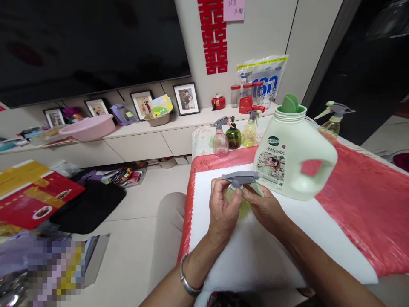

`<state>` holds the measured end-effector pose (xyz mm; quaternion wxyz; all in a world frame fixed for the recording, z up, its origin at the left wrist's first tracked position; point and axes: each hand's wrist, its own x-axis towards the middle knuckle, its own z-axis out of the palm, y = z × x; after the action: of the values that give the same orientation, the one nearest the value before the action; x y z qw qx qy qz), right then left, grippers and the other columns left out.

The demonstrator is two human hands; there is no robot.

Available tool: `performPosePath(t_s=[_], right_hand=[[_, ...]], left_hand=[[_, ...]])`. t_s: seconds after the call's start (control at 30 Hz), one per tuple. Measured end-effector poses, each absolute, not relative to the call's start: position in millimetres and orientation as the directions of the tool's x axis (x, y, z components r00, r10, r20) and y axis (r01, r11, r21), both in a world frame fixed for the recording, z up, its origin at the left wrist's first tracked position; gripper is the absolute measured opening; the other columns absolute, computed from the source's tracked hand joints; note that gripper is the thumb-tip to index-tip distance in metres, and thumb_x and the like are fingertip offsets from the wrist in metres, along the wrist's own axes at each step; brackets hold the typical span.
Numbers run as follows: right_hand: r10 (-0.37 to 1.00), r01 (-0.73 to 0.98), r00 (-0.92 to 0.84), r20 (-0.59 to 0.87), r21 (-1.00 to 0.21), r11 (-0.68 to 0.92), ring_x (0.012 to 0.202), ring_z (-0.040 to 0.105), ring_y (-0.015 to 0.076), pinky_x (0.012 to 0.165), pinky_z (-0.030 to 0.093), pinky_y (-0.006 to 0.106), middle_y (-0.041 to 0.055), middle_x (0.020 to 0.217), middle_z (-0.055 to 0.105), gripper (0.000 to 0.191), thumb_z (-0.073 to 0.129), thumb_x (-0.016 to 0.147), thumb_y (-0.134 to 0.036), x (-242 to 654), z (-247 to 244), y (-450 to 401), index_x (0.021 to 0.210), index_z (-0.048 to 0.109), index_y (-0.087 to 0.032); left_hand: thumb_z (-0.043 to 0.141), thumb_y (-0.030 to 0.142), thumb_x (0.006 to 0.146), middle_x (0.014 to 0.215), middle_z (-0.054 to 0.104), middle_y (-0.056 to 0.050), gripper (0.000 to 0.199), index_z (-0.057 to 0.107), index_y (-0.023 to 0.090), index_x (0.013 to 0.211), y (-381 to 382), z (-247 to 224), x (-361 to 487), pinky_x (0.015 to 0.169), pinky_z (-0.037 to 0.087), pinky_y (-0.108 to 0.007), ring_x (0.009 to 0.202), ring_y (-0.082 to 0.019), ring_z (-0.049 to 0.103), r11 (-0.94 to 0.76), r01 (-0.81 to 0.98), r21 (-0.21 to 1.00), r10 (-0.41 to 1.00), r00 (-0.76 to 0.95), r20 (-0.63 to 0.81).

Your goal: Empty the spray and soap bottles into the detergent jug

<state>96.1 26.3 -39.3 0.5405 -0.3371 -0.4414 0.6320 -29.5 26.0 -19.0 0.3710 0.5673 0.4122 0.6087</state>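
A yellowish see-through spray bottle (244, 209) with a grey trigger head (241, 177) is between my two hands over the white cloth. My left hand (222, 209) wraps its fingers and thumb around the neck just below the head. From the other side, my right hand (263, 204) grips the bottle near the collar and the pale green trigger. Much of the bottle's body is hidden by my hands. Right behind them stands a large pale green jug (294, 157) with a green cup in its mouth.
A pink spray bottle (220, 143), a dark green pump bottle (233, 135) and a yellow spray bottle (249, 133) stand at the table's back. Another sprayer (332, 119) is behind the jug. Red plastic (370, 187) covers the table's right. A low cabinet (137, 147) runs along the wall.
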Motion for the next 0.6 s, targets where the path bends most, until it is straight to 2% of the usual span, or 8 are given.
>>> performPosePath(t_s=[0.1, 0.17, 0.27, 0.33, 0.47, 0.6], right_hand=[[0.981, -0.393, -0.179, 0.079, -0.920, 0.002, 0.108, 0.060, 0.0203, 0.097, 0.052, 0.030, 0.0101, 0.121, 0.059, 0.061, 0.081, 0.082, -0.048, 97.3, -44.8, 27.1, 0.129, 0.060, -0.016], [0.981, -0.394, -0.162, 0.106, -0.918, 0.034, 0.114, 0.058, 0.0194, 0.104, 0.049, 0.030, 0.0085, 0.125, 0.058, 0.058, 0.083, 0.082, -0.042, 98.5, -48.4, 27.8, 0.130, 0.061, -0.017], [0.979, -0.398, -0.150, 0.137, -0.915, 0.067, 0.122, 0.054, 0.0182, 0.114, 0.042, 0.031, 0.0064, 0.131, 0.055, 0.057, 0.084, 0.083, -0.036, 100.3, -52.2, 29.6, 0.132, 0.062, -0.021], [0.976, -0.405, -0.163, 0.145, -0.912, 0.068, 0.124, 0.053, 0.0190, 0.115, 0.042, 0.032, 0.0063, 0.132, 0.054, 0.057, 0.084, 0.083, -0.039, 101.4, -52.9, 31.4, 0.133, 0.062, -0.022], [0.966, -0.421, -0.220, 0.133, -0.907, 0.028, 0.121, 0.055, 0.0215, 0.109, 0.048, 0.034, 0.0081, 0.127, 0.057, 0.053, 0.074, 0.090, -0.058, 103.9, -49.2, 33.6, 0.128, 0.067, -0.021], [0.958, -0.399, -0.260, 0.123, -0.917, 0.009, 0.121, 0.055, 0.0201, 0.114, 0.044, 0.034, 0.0071, 0.130, 0.056, 0.048, 0.076, 0.090, -0.052, 106.0, -41.8, 32.7, 0.127, 0.069, -0.022]], left_hand=[[0.075, 0.033, 0.081, 0.103, 0.059, -0.004, 0.031, 0.057, 0.022, 0.103, 26.9, -19.7, -29.1, 0.094, 0.051, -0.037, 0.099, -0.020, 0.062, -0.360, -0.043, 0.932, 0.931, -0.082, 0.356], [0.077, 0.036, 0.079, 0.104, 0.061, -0.004, 0.036, 0.055, 0.022, 0.105, 27.5, -20.4, -29.4, 0.093, 0.051, -0.036, 0.099, -0.020, 0.063, -0.340, -0.086, 0.937, 0.940, -0.068, 0.335], [0.076, 0.038, 0.082, 0.101, 0.061, -0.005, 0.032, 0.056, 0.022, 0.101, 28.5, -21.7, -30.8, 0.093, 0.051, -0.037, 0.100, -0.021, 0.062, -0.351, -0.084, 0.933, 0.936, -0.048, 0.348], [0.073, 0.036, 0.084, 0.101, 0.061, -0.005, 0.027, 0.058, 0.021, 0.101, 29.2, -22.1, -31.7, 0.095, 0.050, -0.038, 0.101, -0.021, 0.061, -0.361, -0.075, 0.930, 0.933, -0.047, 0.358], [0.070, 0.030, 0.087, 0.104, 0.059, -0.005, 0.021, 0.061, 0.021, 0.103, 29.7, -20.7, -33.1, 0.097, 0.048, -0.037, 0.102, -0.020, 0.059, -0.400, -0.005, 0.916, 0.915, -0.059, 0.399], [0.066, 0.027, 0.091, 0.107, 0.057, -0.006, 0.016, 0.066, 0.021, 0.106, 26.6, -18.6, -35.3, 0.097, 0.047, -0.035, 0.106, -0.020, 0.057, -0.482, 0.082, 0.873, 0.872, -0.049, 0.486]])
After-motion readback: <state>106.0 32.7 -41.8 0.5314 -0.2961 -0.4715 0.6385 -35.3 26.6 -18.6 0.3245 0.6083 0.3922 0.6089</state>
